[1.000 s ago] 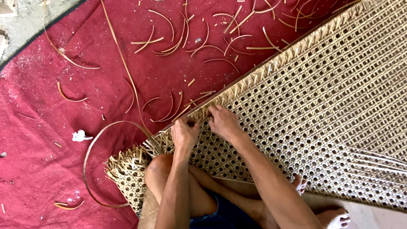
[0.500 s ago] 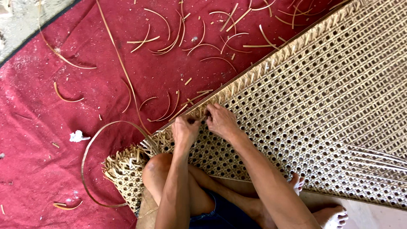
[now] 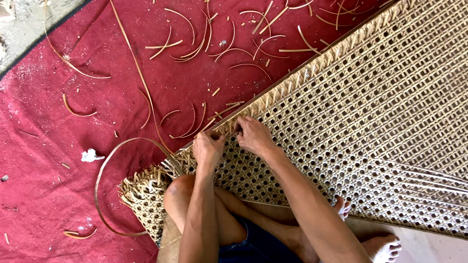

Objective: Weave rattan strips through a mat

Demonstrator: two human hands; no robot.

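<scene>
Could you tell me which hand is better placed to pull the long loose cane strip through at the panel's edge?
Probably the left hand: it rests at the woven cane panel border right where the long cane strip loops in. The right hand sits farther along that edge.

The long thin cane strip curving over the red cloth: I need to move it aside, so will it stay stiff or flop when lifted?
The long thin cane strip lies in a wide loop, so it probably bends springily rather than staying stiff. It looks slender, so likely light. One end runs under the woven cane panel near the left hand, so it may tug there.
</scene>
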